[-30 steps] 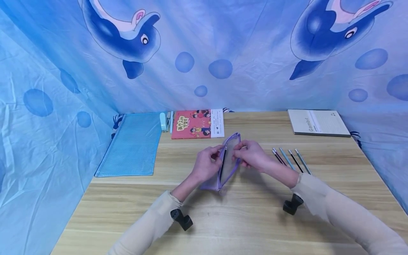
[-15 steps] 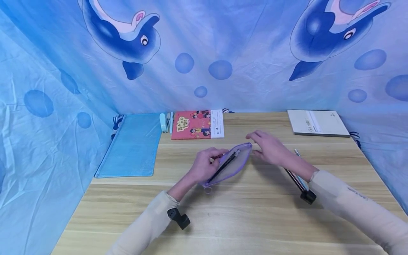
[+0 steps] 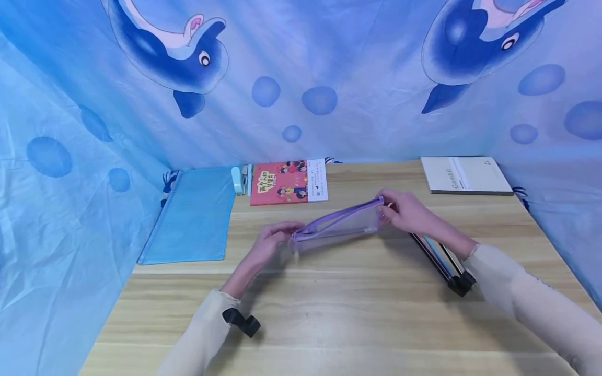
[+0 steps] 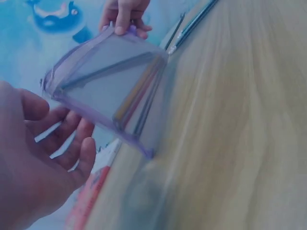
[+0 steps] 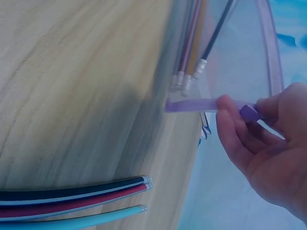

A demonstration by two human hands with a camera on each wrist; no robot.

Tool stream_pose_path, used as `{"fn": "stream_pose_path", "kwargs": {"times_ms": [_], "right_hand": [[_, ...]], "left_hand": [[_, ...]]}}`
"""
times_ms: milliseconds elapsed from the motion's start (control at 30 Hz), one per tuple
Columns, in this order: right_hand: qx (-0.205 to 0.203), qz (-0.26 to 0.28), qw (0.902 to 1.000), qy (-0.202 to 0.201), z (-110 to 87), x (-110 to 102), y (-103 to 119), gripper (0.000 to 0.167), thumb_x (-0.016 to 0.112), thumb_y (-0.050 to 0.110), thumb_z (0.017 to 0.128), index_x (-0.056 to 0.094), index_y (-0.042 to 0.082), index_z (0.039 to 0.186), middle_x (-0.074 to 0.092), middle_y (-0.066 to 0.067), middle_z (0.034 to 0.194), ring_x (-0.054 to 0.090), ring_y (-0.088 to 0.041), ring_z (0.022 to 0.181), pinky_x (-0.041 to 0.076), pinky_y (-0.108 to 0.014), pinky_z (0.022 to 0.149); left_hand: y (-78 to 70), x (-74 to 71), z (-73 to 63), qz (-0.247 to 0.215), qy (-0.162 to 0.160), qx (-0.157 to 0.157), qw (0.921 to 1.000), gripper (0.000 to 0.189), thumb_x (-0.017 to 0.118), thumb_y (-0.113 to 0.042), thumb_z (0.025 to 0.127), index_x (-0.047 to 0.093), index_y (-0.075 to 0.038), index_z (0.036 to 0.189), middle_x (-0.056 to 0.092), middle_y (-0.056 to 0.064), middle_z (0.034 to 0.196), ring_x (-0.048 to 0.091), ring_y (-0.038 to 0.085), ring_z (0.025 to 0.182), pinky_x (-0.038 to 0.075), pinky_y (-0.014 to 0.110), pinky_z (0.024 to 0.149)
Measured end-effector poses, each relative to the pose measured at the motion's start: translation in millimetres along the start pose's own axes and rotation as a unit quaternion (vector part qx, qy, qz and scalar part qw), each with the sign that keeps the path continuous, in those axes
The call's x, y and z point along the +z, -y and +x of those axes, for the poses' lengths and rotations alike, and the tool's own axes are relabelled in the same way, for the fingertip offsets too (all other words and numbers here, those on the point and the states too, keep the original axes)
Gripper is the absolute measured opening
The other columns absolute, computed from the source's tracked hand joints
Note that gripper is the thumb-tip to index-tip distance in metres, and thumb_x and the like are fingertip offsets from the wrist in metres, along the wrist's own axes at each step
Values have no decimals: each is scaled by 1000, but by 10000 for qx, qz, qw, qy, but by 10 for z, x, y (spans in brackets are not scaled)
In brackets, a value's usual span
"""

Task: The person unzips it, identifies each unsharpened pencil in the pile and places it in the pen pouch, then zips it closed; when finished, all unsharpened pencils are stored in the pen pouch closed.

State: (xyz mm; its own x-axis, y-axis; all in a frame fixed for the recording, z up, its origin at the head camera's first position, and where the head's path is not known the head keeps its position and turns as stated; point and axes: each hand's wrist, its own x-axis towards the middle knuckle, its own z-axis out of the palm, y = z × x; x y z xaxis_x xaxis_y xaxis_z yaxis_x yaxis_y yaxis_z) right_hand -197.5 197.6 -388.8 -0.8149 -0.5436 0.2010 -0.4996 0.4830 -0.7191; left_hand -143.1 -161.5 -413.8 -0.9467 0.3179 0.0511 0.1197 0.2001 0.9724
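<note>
A see-through pencil pouch [image 3: 338, 225] with purple zip edging is held up slanted above the table, its mouth parted along the top. Several pencils [image 4: 136, 91] lie inside it. My right hand [image 3: 408, 211] pinches the pouch's right end between thumb and fingers; the right wrist view shows the purple corner in that grip. My left hand [image 3: 269, 243] is at the opposite end. Its fingers [image 4: 62, 136] are loosely bent beside the pouch's edge, with a gap between thumb and fingers in the left wrist view.
Loose pencils [image 5: 72, 197] lie on the table under my right forearm. Toward the back are a blue mesh folder [image 3: 188, 219], a light-blue stapler [image 3: 237, 180], a red book [image 3: 282, 183] and a white notebook [image 3: 465, 175]. A blue dolphin curtain [image 3: 291, 62] hangs behind.
The right hand was away from the pouch half a second ago; now it pinches its right end. The pouch has risen and turned more sideways. The left hand has shifted left to its end.
</note>
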Motion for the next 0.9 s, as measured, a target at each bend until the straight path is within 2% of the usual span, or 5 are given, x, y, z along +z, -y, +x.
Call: {"fn": "stream_pose_path", "kwargs": {"times_ms": [133, 233, 367, 567, 900], "right_hand": [[635, 521, 9962, 304, 21, -74, 9, 8, 56, -1, 99, 56, -2, 107, 67, -14, 84, 70, -32, 69, 59, -45, 55], [798, 316, 9950, 518, 19, -106, 23, 9, 59, 0, 97, 58, -1, 107, 66, -12, 84, 68, -30, 66, 58, -44, 51], [494, -657, 9944, 668, 17, -94, 78, 22, 69, 7, 89, 62, -2, 107, 67, -10, 91, 65, -28, 75, 57, -41, 61], [-379, -2489, 9669, 419, 94, 127, 436, 68, 82, 34, 77, 57, -1, 130, 56, -23, 129, 51, -43, 118, 40, -63, 99], [-1486, -2355, 9567, 849, 489, 699, 1088, 50, 76, 33, 88, 61, 8, 129, 55, -13, 134, 50, -34, 123, 41, -56, 103]], "left_hand": [[72, -1, -36, -460, -307, 167, 9983, 44, 42, 12, 84, 57, 18, 125, 64, 31, 115, 64, 20, 94, 51, 53, 94], [106, 50, -41, -256, -414, 361, 9982, 38, 52, 14, 86, 60, 16, 123, 67, 29, 106, 62, 17, 85, 57, 37, 79], [129, 128, -52, -135, -577, 322, 9977, 32, 65, 8, 87, 67, 9, 119, 68, 18, 96, 58, 18, 75, 46, 20, 57], [140, 191, -87, -437, -748, 67, 9962, 30, 69, 6, 87, 69, 7, 117, 69, 13, 97, 61, 17, 79, 49, 21, 60], [217, 236, -102, -629, -885, 323, 9936, 28, 70, 8, 86, 69, 9, 114, 69, 21, 112, 68, 21, 94, 57, 30, 84]]}}
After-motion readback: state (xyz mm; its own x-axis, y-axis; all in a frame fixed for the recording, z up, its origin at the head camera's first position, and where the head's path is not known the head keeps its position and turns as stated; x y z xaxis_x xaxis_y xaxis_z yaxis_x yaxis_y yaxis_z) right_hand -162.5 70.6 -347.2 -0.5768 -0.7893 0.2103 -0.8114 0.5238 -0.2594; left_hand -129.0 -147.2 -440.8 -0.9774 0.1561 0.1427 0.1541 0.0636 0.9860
